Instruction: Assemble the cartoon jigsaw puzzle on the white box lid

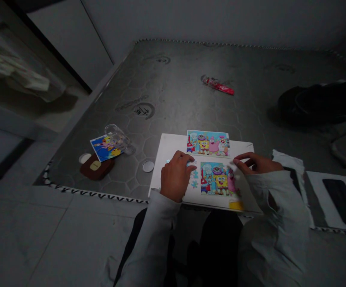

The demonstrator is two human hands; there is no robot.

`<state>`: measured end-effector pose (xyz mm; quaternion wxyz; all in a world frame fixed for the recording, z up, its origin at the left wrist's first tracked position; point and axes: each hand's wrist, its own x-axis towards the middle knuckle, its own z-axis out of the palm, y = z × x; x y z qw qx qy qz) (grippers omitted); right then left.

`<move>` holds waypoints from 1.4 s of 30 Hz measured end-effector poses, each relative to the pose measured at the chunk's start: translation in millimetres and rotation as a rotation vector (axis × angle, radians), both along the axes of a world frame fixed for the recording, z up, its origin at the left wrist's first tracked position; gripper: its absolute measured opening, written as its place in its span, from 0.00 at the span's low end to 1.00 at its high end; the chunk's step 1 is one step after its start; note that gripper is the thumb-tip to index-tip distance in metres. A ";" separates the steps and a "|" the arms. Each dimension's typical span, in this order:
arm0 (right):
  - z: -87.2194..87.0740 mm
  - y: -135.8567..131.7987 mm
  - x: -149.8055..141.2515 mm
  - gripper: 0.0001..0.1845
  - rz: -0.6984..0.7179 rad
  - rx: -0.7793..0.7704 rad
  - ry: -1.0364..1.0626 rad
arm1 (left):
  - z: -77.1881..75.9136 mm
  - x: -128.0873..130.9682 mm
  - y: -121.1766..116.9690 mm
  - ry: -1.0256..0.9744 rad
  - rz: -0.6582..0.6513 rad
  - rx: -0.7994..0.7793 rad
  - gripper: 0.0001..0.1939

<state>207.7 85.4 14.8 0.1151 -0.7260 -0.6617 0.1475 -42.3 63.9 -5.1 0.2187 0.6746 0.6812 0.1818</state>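
The left hand [175, 177] is over the board [173, 141], fingers curled, with a small gap between thumb and forefinger. Loose pieces [194, 184] lie just beside its thumb. The right hand [258, 164] has its fingertips drawn close together; whether they pinch a piece cannot be told. The partly joined puzzle [219, 181] lies flat on the board between the hands, with the picture card [208, 142] beyond it. On the desk [173, 99], left of the left hand, are a disc [148, 166], a brown case [95, 169] and a blue card [102, 149].
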 end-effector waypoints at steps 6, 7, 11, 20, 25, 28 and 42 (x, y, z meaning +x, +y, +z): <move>0.8 1.3 4.2 0.16 -0.005 -0.015 0.015 | 2.6 1.6 0.5 -0.022 -0.015 0.004 0.09; 1.2 1.0 3.3 0.16 -0.009 -0.015 0.018 | 2.8 1.7 0.3 -0.025 -0.020 0.005 0.09; 2.2 -0.2 -4.2 0.14 -0.020 -0.011 0.039 | 2.5 1.3 -0.2 -0.048 -0.033 0.014 0.10; 7.1 0.1 -18.6 0.14 0.036 -0.023 0.064 | -0.4 2.0 0.6 -0.254 0.017 0.025 0.07; 5.3 1.4 -35.0 0.13 0.115 -0.001 0.082 | 2.5 6.2 1.5 -0.528 0.084 -0.041 0.06; 0.0 2.4 -44.5 0.14 0.142 0.021 0.118 | 5.1 9.1 0.6 -0.659 0.107 -0.087 0.06; 11.6 -1.0 -44.4 0.15 0.207 0.011 0.234 | 4.8 22.9 -3.9 -0.703 0.043 -0.050 0.08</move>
